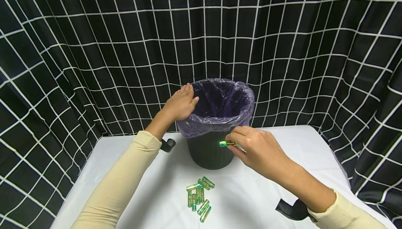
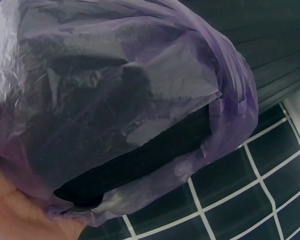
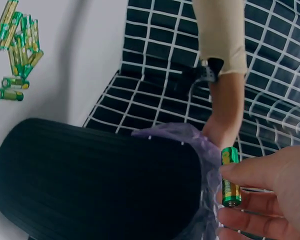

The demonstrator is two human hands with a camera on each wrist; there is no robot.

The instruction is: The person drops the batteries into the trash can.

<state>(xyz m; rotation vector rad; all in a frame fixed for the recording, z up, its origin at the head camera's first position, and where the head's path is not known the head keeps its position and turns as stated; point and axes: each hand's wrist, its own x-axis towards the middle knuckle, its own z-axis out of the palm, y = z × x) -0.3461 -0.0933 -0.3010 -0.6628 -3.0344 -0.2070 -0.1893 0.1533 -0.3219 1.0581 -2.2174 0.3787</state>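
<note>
Battery (image 1: 228,143) is pinched sideways in the right hand's (image 1: 262,152) fingertips, just in front of the bin's (image 1: 209,152) near wall, below the rim and not over the opening. Left hand (image 1: 180,103) rests on the far-left rim, fingers fairly straight, pressing the purple liner (image 1: 220,119). More batteries (image 1: 199,197) lie in a pile on the table (image 1: 132,159), near side. Risk, I'd say: let go this low and it bounces off the wall and rolls away.
</note>
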